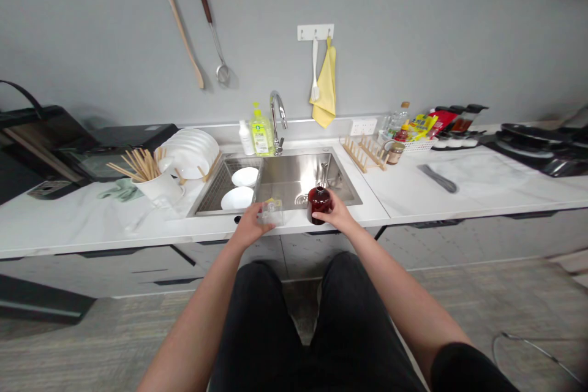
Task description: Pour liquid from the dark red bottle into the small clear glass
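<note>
My left hand (250, 225) is closed around a small clear container (272, 213) at the front edge of the sink; its exact kind is hard to make out. To its right, my right hand (339, 213) grips a dark red-brown glass bottle (318, 204) with a short open neck. The bottle is upright at the counter's front edge, before the steel sink (294, 179). Two white bowls (237, 198) lie in the wire rack at the sink's left side. A chrome faucet (274, 116) rises behind the basin.
A white holder with chopsticks (158, 188) and a rack of white plates (186, 153) stand left. Behind the sink is a yellow-green soap bottle (261, 133). To the right are a wooden rack (365, 153), a jar (395, 153), a seasoning basket (420, 144) and a grey strip-like item (437, 178).
</note>
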Action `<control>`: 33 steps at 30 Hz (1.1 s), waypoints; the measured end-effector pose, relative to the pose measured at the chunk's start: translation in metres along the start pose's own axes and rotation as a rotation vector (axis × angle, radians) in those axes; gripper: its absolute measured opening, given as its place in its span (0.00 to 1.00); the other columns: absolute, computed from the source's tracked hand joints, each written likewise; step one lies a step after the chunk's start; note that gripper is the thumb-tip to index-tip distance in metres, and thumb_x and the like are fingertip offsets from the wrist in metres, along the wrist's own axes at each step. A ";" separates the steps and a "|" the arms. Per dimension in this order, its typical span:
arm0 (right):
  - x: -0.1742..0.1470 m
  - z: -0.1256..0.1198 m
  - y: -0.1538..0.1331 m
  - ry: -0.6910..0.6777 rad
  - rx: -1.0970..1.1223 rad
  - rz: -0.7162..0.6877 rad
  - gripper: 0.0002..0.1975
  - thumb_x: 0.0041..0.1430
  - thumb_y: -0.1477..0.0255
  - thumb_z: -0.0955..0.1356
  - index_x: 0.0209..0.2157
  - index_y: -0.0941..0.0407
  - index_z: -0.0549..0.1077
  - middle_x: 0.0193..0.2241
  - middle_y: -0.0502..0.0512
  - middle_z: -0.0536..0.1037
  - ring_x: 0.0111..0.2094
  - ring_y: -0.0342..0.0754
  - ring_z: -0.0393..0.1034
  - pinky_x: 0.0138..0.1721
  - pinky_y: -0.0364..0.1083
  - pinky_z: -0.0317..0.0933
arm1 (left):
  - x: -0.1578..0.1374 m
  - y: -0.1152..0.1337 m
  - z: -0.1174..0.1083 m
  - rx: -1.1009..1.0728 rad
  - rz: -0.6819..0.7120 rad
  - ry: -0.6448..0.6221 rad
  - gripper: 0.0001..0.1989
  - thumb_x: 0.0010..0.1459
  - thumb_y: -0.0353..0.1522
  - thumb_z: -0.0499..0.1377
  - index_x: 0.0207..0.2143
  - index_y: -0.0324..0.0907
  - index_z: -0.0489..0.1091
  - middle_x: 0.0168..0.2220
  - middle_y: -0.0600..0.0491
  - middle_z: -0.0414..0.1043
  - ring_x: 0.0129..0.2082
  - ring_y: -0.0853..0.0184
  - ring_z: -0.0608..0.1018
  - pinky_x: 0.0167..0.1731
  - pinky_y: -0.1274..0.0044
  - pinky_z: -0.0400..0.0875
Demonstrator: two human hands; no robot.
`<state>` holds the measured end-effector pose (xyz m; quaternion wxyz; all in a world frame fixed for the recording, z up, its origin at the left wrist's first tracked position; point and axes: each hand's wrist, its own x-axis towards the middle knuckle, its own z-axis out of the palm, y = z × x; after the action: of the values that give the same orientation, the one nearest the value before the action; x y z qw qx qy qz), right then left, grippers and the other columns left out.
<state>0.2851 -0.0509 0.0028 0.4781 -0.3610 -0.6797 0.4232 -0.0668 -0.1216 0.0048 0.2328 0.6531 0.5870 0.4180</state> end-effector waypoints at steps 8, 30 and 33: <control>0.001 -0.001 0.005 0.002 -0.022 -0.012 0.55 0.43 0.52 0.87 0.70 0.48 0.70 0.59 0.62 0.83 0.65 0.70 0.76 0.70 0.70 0.66 | -0.003 -0.005 0.000 -0.081 0.021 0.024 0.47 0.42 0.39 0.79 0.66 0.45 0.73 0.63 0.40 0.73 0.57 0.47 0.79 0.60 0.54 0.75; 0.000 -0.001 0.010 -0.055 0.097 0.022 0.49 0.45 0.55 0.87 0.66 0.50 0.71 0.59 0.61 0.83 0.61 0.67 0.79 0.69 0.68 0.68 | 0.006 0.045 -0.050 -0.082 -0.070 0.287 0.17 0.64 0.50 0.66 0.43 0.46 0.78 0.34 0.50 0.79 0.33 0.57 0.81 0.41 0.66 0.77; -0.001 -0.001 0.009 -0.051 0.096 0.012 0.49 0.46 0.55 0.87 0.66 0.50 0.71 0.60 0.61 0.83 0.62 0.66 0.79 0.70 0.68 0.67 | 0.023 0.101 -0.008 -0.438 0.066 0.139 0.20 0.63 0.48 0.70 0.51 0.47 0.79 0.38 0.52 0.81 0.35 0.61 0.82 0.42 0.68 0.79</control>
<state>0.2866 -0.0481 -0.0054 0.4746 -0.3308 -0.6685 0.4673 -0.0162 -0.1218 0.0958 0.3142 0.5752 0.4752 0.5870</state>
